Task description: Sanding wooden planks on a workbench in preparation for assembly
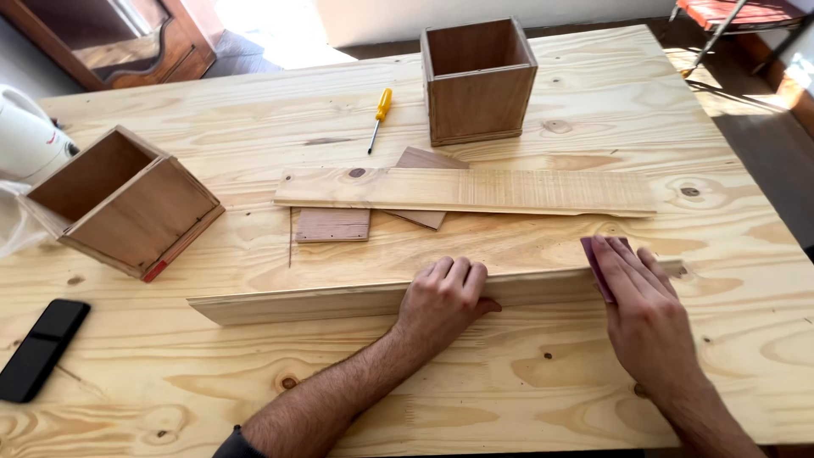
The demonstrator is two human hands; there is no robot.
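Observation:
A long pale wooden board (322,298) stands on its edge across the plywood table (509,373). My left hand (443,298) lies over its top edge near the middle, fingers curled over it and holding it upright. My right hand (640,297) presses a small dark purple piece of sandpaper (595,261) flat against the board's right end.
A second long plank (475,190) lies behind, over two small brown wood pieces (332,225). An open wooden box (477,78) stands at the back, another (123,202) lies tipped at left. A yellow-handled screwdriver (379,117), a black phone (41,348) and a white appliance (25,140) are also here.

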